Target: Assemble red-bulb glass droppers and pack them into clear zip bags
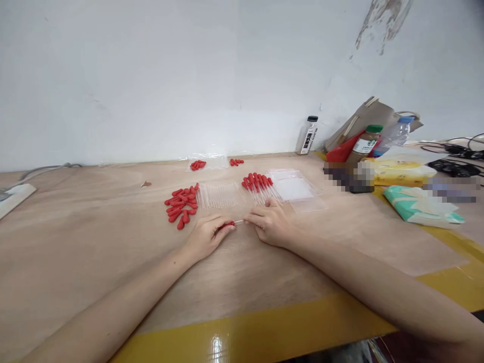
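Observation:
Between the fingers of my left hand (207, 233) is a red rubber dropper bulb (228, 224), mostly covered by them. My right hand (270, 222) pinches a thin clear dropper tube (239, 222), whose other end meets the bulb's mouth. How far the tube sits inside is hidden. Beyond my left hand lies a pile of loose red bulbs (181, 204). Right of it, a row of bare clear tubes (217, 195) rests on the table. Just past my right hand, several droppers with red bulbs fitted (258, 182) lie side by side.
Clear plastic bags (293, 184) lie right of the fitted droppers. Farther back are two small groups of red bulbs (198, 165). Bottles (309, 135), a bag (361, 121) and tissue packs (419, 204) stand at the right. A power strip (17, 199) is at the left.

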The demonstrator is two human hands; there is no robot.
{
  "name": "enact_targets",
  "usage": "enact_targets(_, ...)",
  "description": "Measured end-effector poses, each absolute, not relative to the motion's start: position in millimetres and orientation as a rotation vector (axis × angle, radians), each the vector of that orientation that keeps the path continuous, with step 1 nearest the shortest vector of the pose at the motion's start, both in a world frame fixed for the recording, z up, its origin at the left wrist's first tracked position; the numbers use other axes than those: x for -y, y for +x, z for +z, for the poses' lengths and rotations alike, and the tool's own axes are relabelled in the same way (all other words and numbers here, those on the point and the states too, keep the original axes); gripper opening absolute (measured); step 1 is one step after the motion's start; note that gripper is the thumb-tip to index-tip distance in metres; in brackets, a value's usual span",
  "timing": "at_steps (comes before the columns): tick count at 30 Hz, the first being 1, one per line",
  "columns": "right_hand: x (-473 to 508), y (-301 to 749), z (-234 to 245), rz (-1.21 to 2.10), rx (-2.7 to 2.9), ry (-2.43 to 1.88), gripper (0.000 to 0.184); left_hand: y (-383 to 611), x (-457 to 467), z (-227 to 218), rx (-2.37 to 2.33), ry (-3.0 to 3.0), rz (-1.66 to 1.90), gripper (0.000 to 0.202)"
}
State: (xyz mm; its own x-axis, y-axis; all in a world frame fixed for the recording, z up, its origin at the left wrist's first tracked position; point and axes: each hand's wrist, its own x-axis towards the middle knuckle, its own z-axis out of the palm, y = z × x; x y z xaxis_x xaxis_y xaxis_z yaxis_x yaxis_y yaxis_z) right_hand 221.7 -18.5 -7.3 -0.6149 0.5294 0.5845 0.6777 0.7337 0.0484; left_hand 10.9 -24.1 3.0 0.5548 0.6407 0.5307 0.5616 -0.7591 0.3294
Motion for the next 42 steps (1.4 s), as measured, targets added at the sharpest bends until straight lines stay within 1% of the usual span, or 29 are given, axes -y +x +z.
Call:
enact_targets(5,22.0,220.2,-4.0,-0.410,2.430,-0.919,0.020,10.7,23.2,2.7,-1.009,2.769,0.944,0.016)
enact_targets(15,28.4,214.2,0.7,-0.230,2.416,-0.976,0.021,10.3,24.0,3.0,-1.027,2.752,0.904,0.015)
enact_targets(26,32.0,207.6,2.2,-0.036,2.433,-1.028,0.020,9.6,24.9,3.0,-0.878,2.720,0.904,0.013)
enact_targets(28,32.8,207.8,5.8,-0.043,2.450,-1.036,0.022,8.7,23.3,4.5,-0.873,2.725,0.916,0.013)
enact_targets(31,35.2,209.3,13.4,-0.162,2.501,-1.040,0.023,5.2,19.5,5.1,-0.910,2.716,0.951,0.014)
enact_targets(33,35.1,212.2,17.8,-0.242,2.536,-1.056,0.023,1.7,17.2,4.4,-0.986,2.661,0.992,0.018)
enact_targets(35,30.7,217.5,20.6,-0.234,2.499,-1.139,0.022,-1.9,15.9,3.6,-1.098,2.584,1.011,0.027)
enact_targets(37,20.4,224.8,22.5,-0.110,2.360,-1.295,0.021,-4.8,15.5,3.0,-1.183,2.529,0.986,0.031)
enact_targets(40,-3.5,235.0,25.9,0.095,2.020,-1.575,0.021,-7.0,15.6,2.3,-1.173,2.522,0.895,0.024)
enact_targets(42,-20.1,237.7,28.5,0.121,1.835,-1.733,0.020,-7.2,15.5,2.0,-1.148,2.531,0.856,0.022)
